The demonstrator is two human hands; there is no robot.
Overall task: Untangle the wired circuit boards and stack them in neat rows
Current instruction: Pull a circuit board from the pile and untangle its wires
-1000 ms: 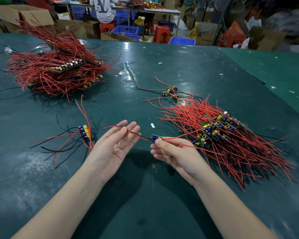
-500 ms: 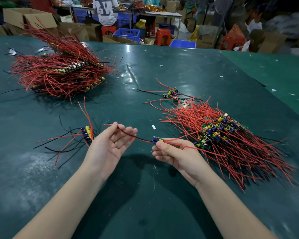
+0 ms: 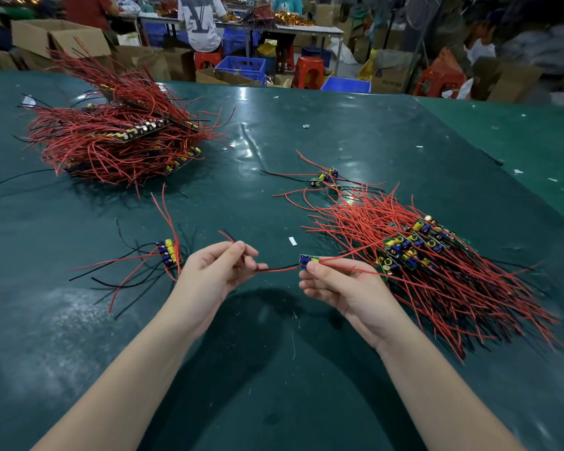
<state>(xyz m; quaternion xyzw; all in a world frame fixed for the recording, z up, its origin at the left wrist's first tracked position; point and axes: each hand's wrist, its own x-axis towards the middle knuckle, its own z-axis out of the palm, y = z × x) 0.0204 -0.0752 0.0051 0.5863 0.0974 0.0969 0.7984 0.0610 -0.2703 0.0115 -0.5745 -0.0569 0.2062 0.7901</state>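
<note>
My right hand [image 3: 342, 288] pinches a small circuit board [image 3: 308, 261] with blue and yellow parts just above the green table [image 3: 274, 369]. Its red and black wires [image 3: 279, 268] run left into my left hand [image 3: 214, 275], whose fingers are closed on them. A small stack of boards [image 3: 168, 253] with loose wires lies just left of my left hand. To the right spreads a tangled heap of boards [image 3: 414, 249] with long red wires. A big pile of wired boards [image 3: 121, 138] sits at the far left.
A few loose boards [image 3: 326, 177] lie beyond the right heap. A white paper scrap [image 3: 293, 241] lies between my hands and that heap. Beyond the table's far edge are cardboard boxes [image 3: 59, 40], blue crates [image 3: 241, 68], red stools [image 3: 308, 71] and a seated person [image 3: 199, 24].
My left hand has curled from flat and open into a closed grip on the wires and risen slightly. The right hand stays on the board.
</note>
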